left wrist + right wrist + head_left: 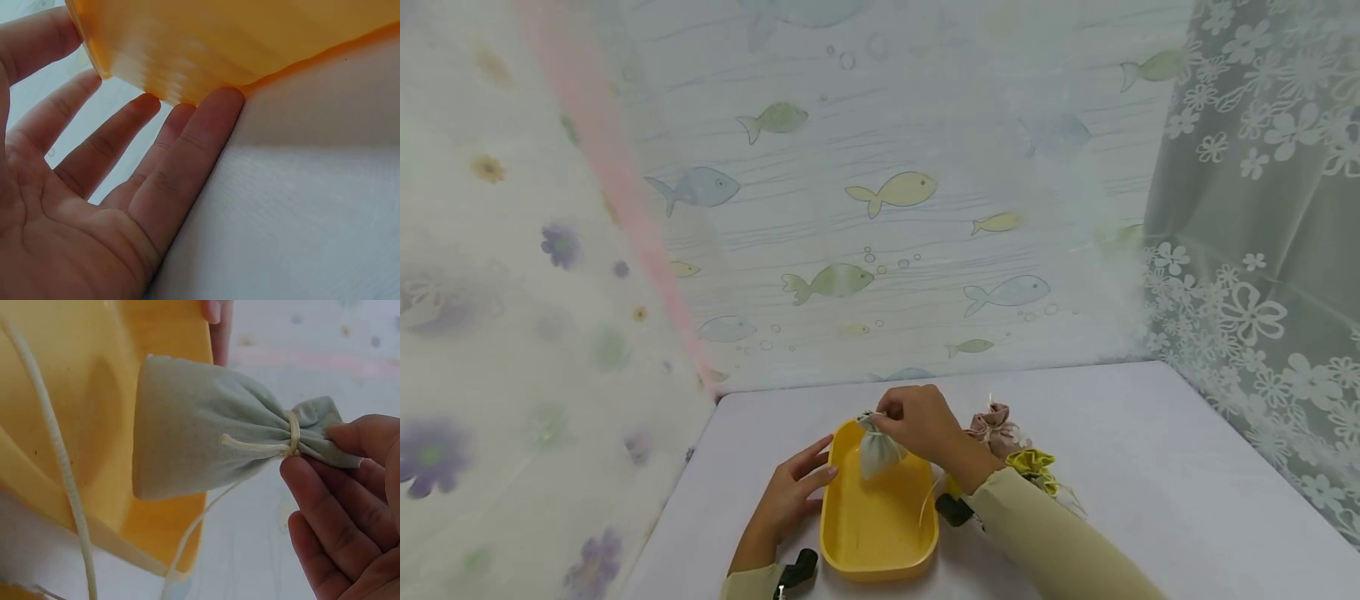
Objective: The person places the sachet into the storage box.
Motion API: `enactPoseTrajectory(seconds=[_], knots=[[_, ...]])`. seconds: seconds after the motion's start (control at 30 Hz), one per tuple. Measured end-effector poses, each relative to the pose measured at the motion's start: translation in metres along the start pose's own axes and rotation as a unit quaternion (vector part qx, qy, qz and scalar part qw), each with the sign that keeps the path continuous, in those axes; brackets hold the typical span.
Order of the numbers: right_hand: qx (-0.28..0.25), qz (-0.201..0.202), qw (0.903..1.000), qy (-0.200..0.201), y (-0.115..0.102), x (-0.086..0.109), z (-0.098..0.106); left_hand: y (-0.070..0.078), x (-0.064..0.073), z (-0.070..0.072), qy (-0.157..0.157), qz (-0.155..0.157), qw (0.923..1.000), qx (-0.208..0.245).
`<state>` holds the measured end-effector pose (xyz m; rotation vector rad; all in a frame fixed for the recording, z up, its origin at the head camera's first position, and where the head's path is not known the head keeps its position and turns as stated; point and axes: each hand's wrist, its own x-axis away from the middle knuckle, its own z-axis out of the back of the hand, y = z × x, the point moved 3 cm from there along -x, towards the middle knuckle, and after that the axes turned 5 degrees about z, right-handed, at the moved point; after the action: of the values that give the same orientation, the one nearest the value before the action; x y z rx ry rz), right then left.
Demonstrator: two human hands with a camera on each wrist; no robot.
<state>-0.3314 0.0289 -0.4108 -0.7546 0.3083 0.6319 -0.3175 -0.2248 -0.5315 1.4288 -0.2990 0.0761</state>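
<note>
Over the far end of the yellow tray, the right hand pinches a pale pouch by its gathered neck; the left hand, fingers extended, touches the tray's left side. Placing seems underway, calling next for lowering, then release.

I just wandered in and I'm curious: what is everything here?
Table: one, whitish, low centre.
Tray: one, yellow, on the table.
Pale pouch: one, grey-green, held over the tray.
Far pouch: at least one, pink, right of the tray.
Near pouch: at least one, yellow, beside the pink.
Cord: at least two lengths, cream, near the pale pouch.
Fish-print sheet: one, whitish, behind.
Flower-print sheet: one, whitish, left.
Curtain: one, grey with white flowers, right.
Devices: two, black, flanking the tray.
Sleeves: two, beige, low.
Left hand: one, touching the tray.
Right hand: one, pinching the pale pouch.
</note>
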Motion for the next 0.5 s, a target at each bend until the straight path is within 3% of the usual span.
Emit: enactPoseTrajectory(seconds=[0.23, 0.5], knots=[[-0.021, -0.033, 0.9992, -0.003, 0.006, -0.007, -0.011, -0.001, -0.001, 0.002, 0.010, 0.002, 0.9999, -0.005], [-0.018, -0.089, 0.9957, -0.019, 0.004, -0.011, -0.027, -0.002, -0.001, 0.000, -0.003, -0.004, 0.9999, 0.012]])
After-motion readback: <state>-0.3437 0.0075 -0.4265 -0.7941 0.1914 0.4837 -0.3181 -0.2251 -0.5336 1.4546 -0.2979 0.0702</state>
